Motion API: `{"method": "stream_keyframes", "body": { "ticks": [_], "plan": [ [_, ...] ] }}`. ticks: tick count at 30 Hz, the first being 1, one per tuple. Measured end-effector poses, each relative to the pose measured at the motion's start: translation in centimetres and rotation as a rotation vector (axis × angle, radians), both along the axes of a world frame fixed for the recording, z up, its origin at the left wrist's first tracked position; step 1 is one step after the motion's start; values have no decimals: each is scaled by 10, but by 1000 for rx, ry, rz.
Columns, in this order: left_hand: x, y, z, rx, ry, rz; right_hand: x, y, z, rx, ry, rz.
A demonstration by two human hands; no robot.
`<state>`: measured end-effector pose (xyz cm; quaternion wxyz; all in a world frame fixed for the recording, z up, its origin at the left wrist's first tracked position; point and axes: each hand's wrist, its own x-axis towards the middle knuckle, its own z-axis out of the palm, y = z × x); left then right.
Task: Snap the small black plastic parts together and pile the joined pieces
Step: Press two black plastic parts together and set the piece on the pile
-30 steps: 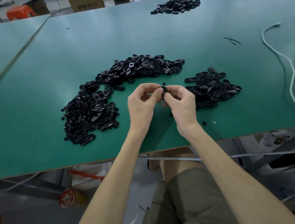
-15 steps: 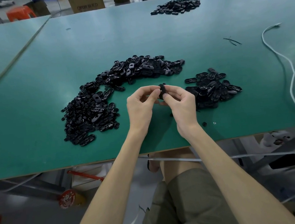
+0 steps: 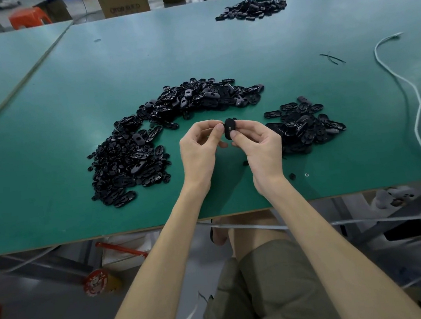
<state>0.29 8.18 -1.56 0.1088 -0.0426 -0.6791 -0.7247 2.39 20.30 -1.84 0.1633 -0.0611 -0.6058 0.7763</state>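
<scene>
the right hand (image 3: 260, 145) pinches an oval black part (image 3: 229, 128) above the green table (image 3: 43, 126); the left hand (image 3: 198, 150) pinches its 9 o'clock edge. large heap (image 3: 131, 163) at 9 o'clock, smaller pile (image 3: 303, 127) at 3 o'clock.

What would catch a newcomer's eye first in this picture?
First the two hands in the middle: the right hand pinches a small black part, and the fingertips of the left hand meet its edge. Then the big curved heap of black parts on the green table, left of and behind the hands, and a smaller heap on the right.
</scene>
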Motion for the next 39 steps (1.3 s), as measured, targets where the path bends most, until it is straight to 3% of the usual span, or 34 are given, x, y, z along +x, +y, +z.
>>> {"method": "stream_keyframes", "body": {
  "ticks": [28,39],
  "plan": [
    [1,1,3,-51,2,61,0,0,-1,1,0,-9],
    [4,5,4,-274,56,55,1,1,1,42,-16,-1]
  ]
}}
